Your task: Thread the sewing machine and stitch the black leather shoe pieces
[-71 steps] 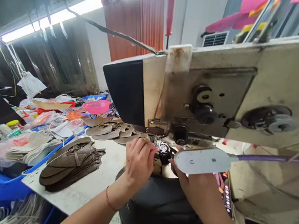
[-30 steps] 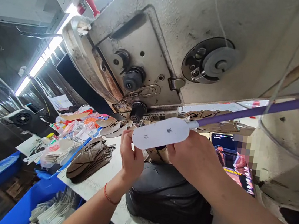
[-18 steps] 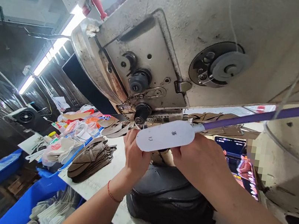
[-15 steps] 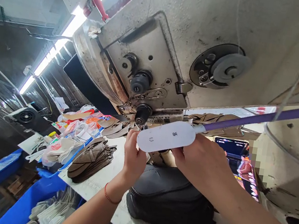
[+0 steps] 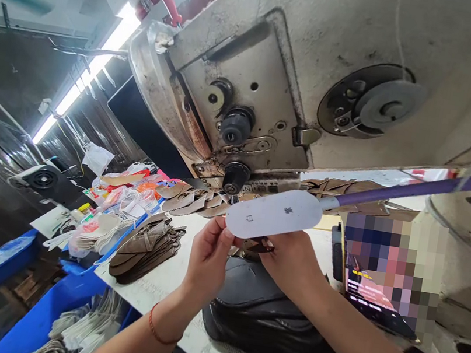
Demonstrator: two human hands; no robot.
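My left hand (image 5: 209, 258) is closed in a pinch beside the sewing machine's needle area, and what sits between its fingertips is too small to make out. A white oval lamp head (image 5: 274, 215) on a purple bendable arm hangs above both hands and covers part of the work. Beneath the lamp, my right hand (image 5: 293, 262) is closed, its fingertips partly hidden, at a small dark brown piece (image 5: 259, 244). Below my hands lies a black, shoe-shaped moulded block (image 5: 271, 317). Over everything stands the sewing machine head (image 5: 249, 84) with its black knobs.
A stack of brown cut pieces (image 5: 142, 251) lies left of my hands, with more brown pieces (image 5: 192, 199) behind it. A lit phone (image 5: 370, 297) leans at the right. Blue bins (image 5: 42, 313) with pale pieces stand at the lower left, near a heap of plastic bags (image 5: 110, 211).
The view has shifted, so the machine appears farther right. My left hand has turned with its thumb up, my right hand sits slightly lower, and the dark brown piece now shows between them.
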